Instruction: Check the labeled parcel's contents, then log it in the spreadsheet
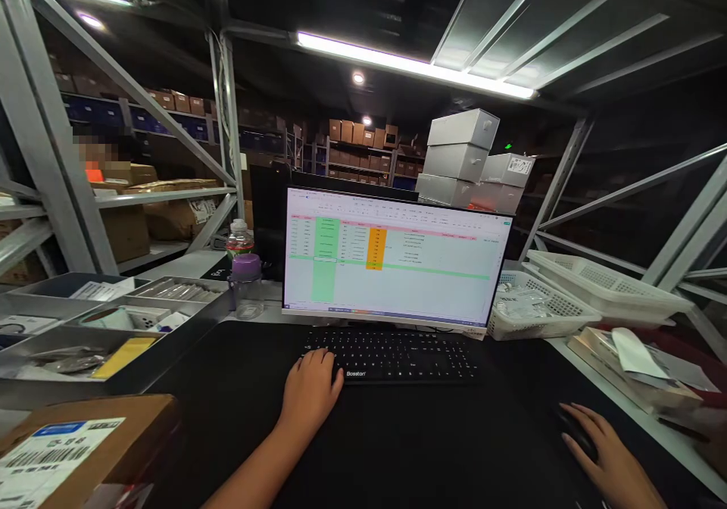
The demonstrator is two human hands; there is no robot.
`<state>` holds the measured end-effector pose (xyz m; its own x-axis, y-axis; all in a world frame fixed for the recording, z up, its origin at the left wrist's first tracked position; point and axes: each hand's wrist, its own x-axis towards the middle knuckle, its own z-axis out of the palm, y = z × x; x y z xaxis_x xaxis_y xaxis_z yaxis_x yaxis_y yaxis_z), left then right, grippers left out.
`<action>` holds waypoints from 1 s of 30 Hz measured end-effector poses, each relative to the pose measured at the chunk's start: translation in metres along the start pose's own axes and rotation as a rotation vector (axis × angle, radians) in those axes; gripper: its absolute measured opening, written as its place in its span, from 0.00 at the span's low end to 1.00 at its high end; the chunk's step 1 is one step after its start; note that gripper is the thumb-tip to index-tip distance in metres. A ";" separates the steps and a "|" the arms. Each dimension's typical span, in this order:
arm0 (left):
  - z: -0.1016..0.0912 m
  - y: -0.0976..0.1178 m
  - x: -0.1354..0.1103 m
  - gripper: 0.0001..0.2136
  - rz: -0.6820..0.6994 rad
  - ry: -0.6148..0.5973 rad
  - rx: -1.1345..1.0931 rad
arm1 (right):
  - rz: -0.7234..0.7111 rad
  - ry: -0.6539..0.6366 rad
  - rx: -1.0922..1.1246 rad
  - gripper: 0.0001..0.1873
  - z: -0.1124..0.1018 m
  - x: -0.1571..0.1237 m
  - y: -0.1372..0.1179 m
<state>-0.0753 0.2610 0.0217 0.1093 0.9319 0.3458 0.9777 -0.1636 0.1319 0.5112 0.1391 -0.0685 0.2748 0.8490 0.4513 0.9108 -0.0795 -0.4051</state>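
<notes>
My left hand (312, 384) rests on the left end of a black keyboard (397, 357), its fingers lying over the keys and holding nothing. On the right of the black desk mat (454, 441), my right hand (610, 456) is wrapped over a black computer mouse (578, 435). Behind the keyboard stands a monitor (391, 266) with a spreadsheet on it, showing a green column, an orange column and a green row. The text is too small to read.
A cardboard box (85, 448) with a shipping label sits front left. Behind it is a grey divided tray (193, 320) of small items. A purple-lidded jar (247, 285) and bottle stand left of the monitor. White baskets (545, 308) and stacked grey boxes (460, 145) are right.
</notes>
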 end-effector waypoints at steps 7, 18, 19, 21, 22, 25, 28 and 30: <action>0.003 -0.001 0.001 0.17 0.000 0.016 0.004 | -0.023 0.011 -0.001 0.32 -0.002 0.001 -0.004; 0.007 -0.005 0.002 0.18 0.018 0.026 0.002 | -0.015 0.005 -0.008 0.31 -0.005 -0.003 -0.012; 0.007 -0.005 0.002 0.18 0.021 0.025 0.004 | -0.014 0.006 -0.009 0.30 -0.005 -0.003 -0.012; 0.006 -0.005 0.002 0.19 0.026 0.021 0.008 | -0.013 0.012 -0.015 0.29 -0.005 -0.004 -0.013; 0.006 -0.005 0.003 0.19 0.027 0.018 0.009 | -0.014 0.016 -0.019 0.28 -0.005 -0.004 -0.014; 0.005 -0.004 0.003 0.20 0.015 0.000 0.012 | -0.025 0.022 -0.025 0.29 -0.006 -0.003 -0.016; 0.005 -0.003 0.003 0.20 0.012 -0.009 0.015 | -0.025 0.018 -0.020 0.30 -0.006 -0.002 -0.016; 0.005 -0.003 0.002 0.19 0.007 -0.008 0.016 | -0.025 0.014 -0.013 0.31 -0.005 -0.001 -0.014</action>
<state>-0.0768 0.2650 0.0179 0.1178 0.9332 0.3396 0.9795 -0.1655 0.1149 0.4997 0.1362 -0.0591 0.2561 0.8433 0.4724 0.9212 -0.0649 -0.3836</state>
